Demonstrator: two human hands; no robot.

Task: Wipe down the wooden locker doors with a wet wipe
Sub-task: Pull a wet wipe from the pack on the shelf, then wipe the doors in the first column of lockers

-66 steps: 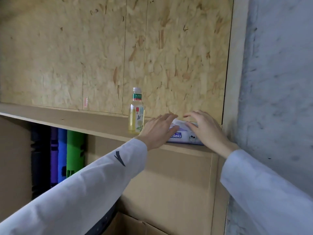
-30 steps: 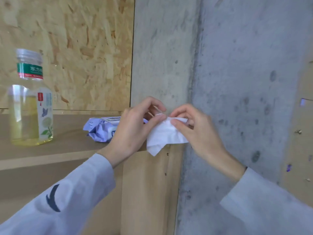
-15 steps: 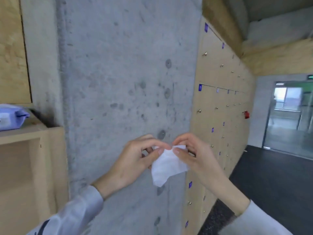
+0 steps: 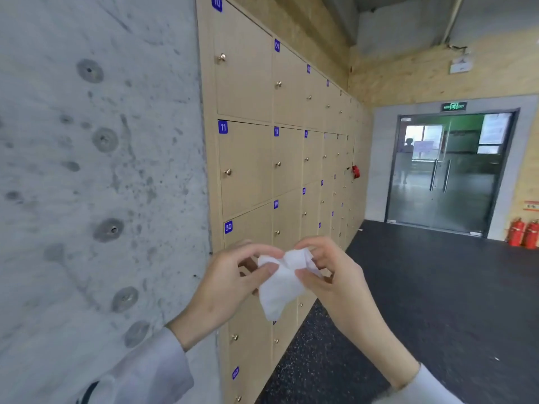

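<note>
A crumpled white wet wipe (image 4: 281, 282) hangs between both hands at chest height. My left hand (image 4: 224, 284) pinches its left upper edge with thumb and fingers. My right hand (image 4: 329, 275) grips its right upper edge. Behind the hands runs a wall of light wooden locker doors (image 4: 248, 167) with small brass knobs and blue number tags such as 11 and 30. The hands and wipe are held in front of the lockers, apart from the door faces.
A grey concrete pillar (image 4: 102, 170) fills the left side, flush with the lockers' start. Dark floor (image 4: 437, 301) stretches right toward glass double doors (image 4: 446, 170) under an exit sign. Two red fire extinguishers (image 4: 523, 233) stand by the right wall.
The view has swung right from the shelf with the bottle and wipe pack, past the pillar, to the lockers. Both hands took a wipe from the pack and now bunch it.
</note>
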